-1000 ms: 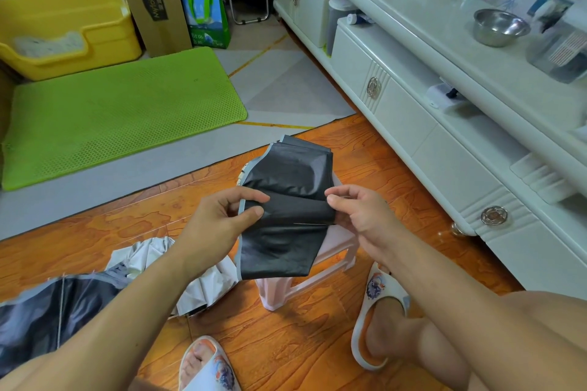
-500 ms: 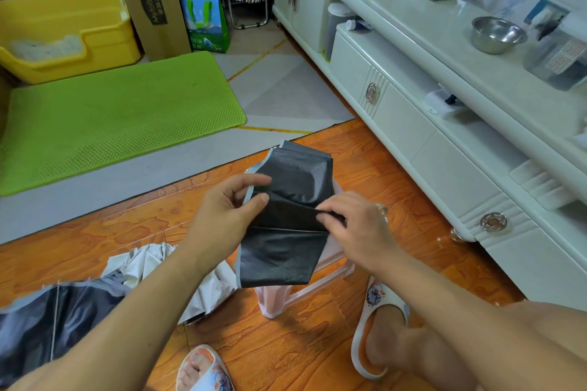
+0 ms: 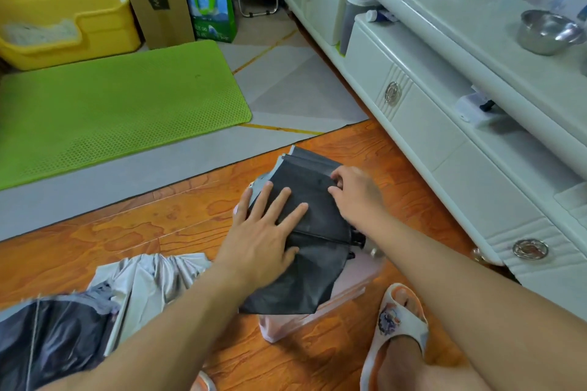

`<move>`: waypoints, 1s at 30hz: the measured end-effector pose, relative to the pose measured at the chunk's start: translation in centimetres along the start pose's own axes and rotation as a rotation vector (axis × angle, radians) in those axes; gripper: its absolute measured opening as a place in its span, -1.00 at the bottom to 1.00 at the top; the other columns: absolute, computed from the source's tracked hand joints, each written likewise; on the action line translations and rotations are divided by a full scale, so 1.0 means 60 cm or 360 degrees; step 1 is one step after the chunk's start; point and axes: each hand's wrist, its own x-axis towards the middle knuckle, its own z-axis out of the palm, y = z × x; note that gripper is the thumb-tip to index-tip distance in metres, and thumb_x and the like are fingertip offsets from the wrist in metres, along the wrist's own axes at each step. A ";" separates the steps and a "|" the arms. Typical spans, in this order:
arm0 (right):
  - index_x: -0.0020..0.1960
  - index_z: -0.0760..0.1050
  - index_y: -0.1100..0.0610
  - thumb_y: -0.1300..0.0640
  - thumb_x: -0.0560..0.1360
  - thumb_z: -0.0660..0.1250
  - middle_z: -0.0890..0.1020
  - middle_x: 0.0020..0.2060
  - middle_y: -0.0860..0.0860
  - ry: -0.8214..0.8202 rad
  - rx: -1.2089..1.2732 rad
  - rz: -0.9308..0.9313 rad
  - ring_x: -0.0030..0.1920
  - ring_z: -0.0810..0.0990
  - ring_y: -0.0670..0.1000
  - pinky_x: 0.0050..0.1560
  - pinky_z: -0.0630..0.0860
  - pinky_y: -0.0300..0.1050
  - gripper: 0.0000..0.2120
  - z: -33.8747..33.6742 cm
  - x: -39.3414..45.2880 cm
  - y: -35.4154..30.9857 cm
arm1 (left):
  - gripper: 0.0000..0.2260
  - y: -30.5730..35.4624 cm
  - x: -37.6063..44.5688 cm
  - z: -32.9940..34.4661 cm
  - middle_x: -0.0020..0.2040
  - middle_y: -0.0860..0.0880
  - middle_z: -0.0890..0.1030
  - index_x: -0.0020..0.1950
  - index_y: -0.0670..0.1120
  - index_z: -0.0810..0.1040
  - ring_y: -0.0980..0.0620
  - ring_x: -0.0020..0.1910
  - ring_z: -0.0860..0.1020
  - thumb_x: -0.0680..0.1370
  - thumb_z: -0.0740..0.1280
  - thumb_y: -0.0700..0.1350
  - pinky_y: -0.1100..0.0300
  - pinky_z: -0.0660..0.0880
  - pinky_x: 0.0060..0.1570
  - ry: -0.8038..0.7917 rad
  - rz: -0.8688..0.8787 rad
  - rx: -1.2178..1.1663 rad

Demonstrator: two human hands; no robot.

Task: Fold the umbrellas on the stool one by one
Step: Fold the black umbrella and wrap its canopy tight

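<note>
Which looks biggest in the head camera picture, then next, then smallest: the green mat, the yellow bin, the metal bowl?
1. Green mat, by far the biggest.
2. Yellow bin.
3. Metal bowl, the smallest.
The bin sits farther from the camera than the mat, so it may look smaller than it is.

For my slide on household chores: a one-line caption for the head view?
Left hand presses the black umbrella flat on the stool; right hand pinches its edge.

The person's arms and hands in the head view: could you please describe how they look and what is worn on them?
Both forearms are bare, with no sleeves in view. The left hand and the right hand wear no gloves, and no rings, watch or bracelet show on either. No markings are visible on the arms. The nails look short and unpainted, though the frame is slightly blurred.
</note>
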 end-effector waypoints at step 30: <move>0.25 0.46 0.12 0.08 0.62 0.35 0.56 0.18 0.10 -0.0621 0.1496 0.1293 0.17 0.57 0.08 0.11 0.60 0.02 -0.76 0.044 -0.351 -0.044 | -0.80 0.019 -0.179 -0.037 -0.09 -0.03 0.59 0.14 -0.11 0.50 0.04 -0.18 0.50 0.61 0.37 -0.03 0.17 0.39 -0.31 -0.0636 -0.1227 -0.1524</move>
